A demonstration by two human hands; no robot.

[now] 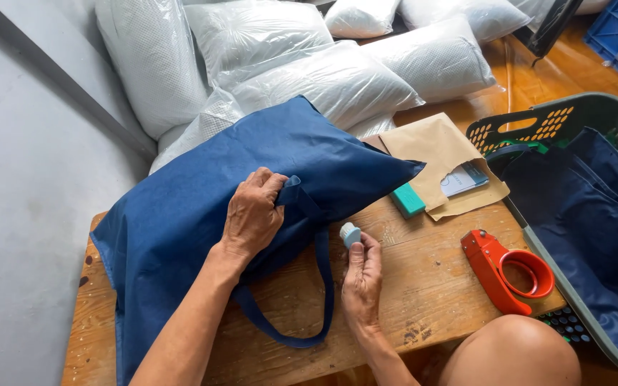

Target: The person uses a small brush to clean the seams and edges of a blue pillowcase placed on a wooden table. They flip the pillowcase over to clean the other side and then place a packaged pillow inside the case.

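While your left hand [252,213] is pinching the soft, limp dark-blue fabric bag [202,214] on the wooden table [423,286], fingers closed beside its strap, your right hand [363,275] is gripping a small, light grey-blue cap-shaped object [350,234] at its fingertips.

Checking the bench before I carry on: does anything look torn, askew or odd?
The brown envelope behind the blue bag has a ragged hole torn in its front, with a card showing through. Nothing else stands out.
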